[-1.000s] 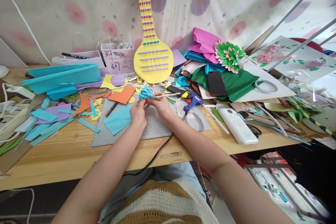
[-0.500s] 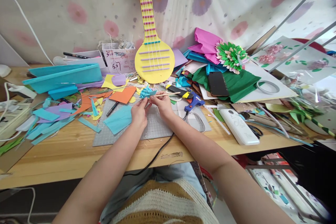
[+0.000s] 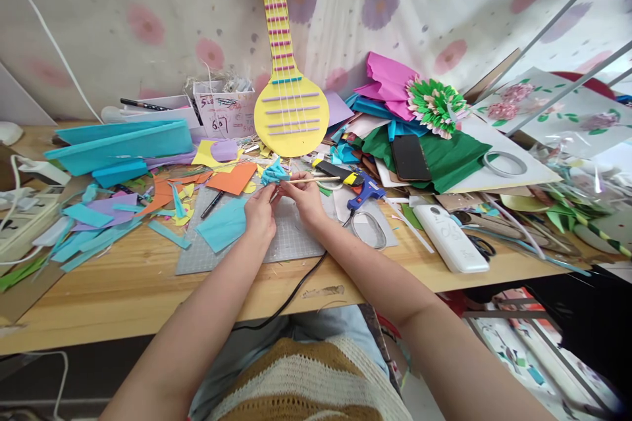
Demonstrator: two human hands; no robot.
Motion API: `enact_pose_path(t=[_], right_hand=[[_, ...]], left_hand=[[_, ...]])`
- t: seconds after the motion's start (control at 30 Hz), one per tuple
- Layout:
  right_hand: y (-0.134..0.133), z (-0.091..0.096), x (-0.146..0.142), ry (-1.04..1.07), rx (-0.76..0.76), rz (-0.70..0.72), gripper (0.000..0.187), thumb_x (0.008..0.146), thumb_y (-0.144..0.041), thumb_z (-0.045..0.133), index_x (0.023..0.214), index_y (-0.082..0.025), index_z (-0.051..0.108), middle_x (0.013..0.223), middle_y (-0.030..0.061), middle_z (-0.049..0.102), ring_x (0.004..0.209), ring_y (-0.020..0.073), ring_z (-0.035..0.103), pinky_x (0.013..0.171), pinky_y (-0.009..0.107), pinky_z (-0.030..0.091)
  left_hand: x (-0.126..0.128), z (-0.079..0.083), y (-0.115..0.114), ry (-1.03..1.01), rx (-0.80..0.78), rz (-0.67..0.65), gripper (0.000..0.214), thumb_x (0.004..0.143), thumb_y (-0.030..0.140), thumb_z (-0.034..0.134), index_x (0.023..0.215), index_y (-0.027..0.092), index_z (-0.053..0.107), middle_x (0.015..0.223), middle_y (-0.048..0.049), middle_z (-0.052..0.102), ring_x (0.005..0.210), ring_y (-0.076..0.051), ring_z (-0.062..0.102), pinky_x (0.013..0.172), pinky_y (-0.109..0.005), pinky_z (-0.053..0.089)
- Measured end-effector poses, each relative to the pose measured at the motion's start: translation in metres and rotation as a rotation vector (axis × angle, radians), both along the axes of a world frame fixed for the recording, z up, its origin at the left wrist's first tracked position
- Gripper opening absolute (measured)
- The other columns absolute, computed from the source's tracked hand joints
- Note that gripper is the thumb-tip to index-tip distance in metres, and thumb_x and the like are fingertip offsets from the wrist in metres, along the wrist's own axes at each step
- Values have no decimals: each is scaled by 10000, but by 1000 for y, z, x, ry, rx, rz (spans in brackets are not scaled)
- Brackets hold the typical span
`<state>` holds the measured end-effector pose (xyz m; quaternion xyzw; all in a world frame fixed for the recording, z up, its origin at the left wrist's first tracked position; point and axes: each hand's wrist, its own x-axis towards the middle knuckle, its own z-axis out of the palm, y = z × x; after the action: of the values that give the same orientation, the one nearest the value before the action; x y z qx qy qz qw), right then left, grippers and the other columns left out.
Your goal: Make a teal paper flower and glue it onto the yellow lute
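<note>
Over the grey cutting mat (image 3: 291, 243), my left hand (image 3: 260, 214) and my right hand (image 3: 305, 200) meet with fingertips closed. Between them is a small bunch of folded blue crepe paper (image 3: 275, 172), pinched at its lower end by my left hand. A thin wooden stick (image 3: 323, 179) runs out to the right from my right hand's fingers. Exactly how stick and paper touch is hidden by the fingers. Beside my left hand lies a flat blue paper sheet (image 3: 223, 225), with a black pen (image 3: 212, 204) and an orange paper piece (image 3: 233, 179) behind it.
A yellow paper lute (image 3: 291, 120) leans on the curtain at the back. Right of my hands are a yellow-black cutter (image 3: 336, 172), a blue glue gun (image 3: 366, 189), a tape roll (image 3: 369, 230), a phone (image 3: 411, 158) and a white power bank (image 3: 450, 238). Paper scraps (image 3: 99, 217) cover the left.
The blue paper bunch has turned slightly and stands more upright above my fingers. My hands have barely shifted, and the stick still points right.
</note>
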<state>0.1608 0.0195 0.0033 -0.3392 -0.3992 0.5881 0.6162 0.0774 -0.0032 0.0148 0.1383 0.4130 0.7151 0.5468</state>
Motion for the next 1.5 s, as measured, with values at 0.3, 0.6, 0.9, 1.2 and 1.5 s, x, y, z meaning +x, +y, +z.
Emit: enact_pose_path(t=[0.3, 0.6, 0.9, 1.2, 1.5], right_hand=[[1, 4, 6, 49, -18, 8, 319, 599, -296, 754, 767, -193, 504, 643, -43, 644, 585, 100, 633, 603, 223, 533], [0, 4, 11, -28, -31, 205, 278, 586, -318, 759, 721, -174, 563, 663, -37, 616, 616, 87, 603, 577, 209, 518], [6, 12, 28, 40, -122, 52, 233, 621, -269, 734, 729, -173, 552, 727, -23, 633, 596, 70, 583, 524, 181, 486], [20, 24, 58, 189, -228, -163, 33, 752, -203, 515, 743, -175, 501, 528, -72, 491, 392, 32, 408, 398, 163, 321], [11, 22, 49, -46, -278, 85, 71, 743, -238, 487, 781, -178, 495, 473, -68, 511, 339, 46, 348, 380, 183, 258]], left_hand=[[-5, 12, -5, -109, -93, -247, 129, 727, 257, 636, 726, 131, 605, 689, -30, 649, 625, -112, 612, 723, -277, 487], [-18, 15, 5, -162, -106, -234, 156, 849, 238, 506, 824, 117, 601, 700, -72, 666, 641, -140, 637, 662, -255, 508], [-29, 22, 3, -269, -66, -175, 131, 766, 133, 443, 766, 126, 573, 756, -80, 665, 766, -158, 650, 806, -321, 537], [-33, 21, 8, -21, -113, -235, 115, 714, 60, 456, 733, 141, 535, 639, -9, 597, 607, -108, 591, 690, -289, 548], [-42, 16, 7, 263, -200, -538, 122, 773, 226, 548, 829, 127, 592, 691, -40, 632, 567, -131, 597, 566, -283, 519]])
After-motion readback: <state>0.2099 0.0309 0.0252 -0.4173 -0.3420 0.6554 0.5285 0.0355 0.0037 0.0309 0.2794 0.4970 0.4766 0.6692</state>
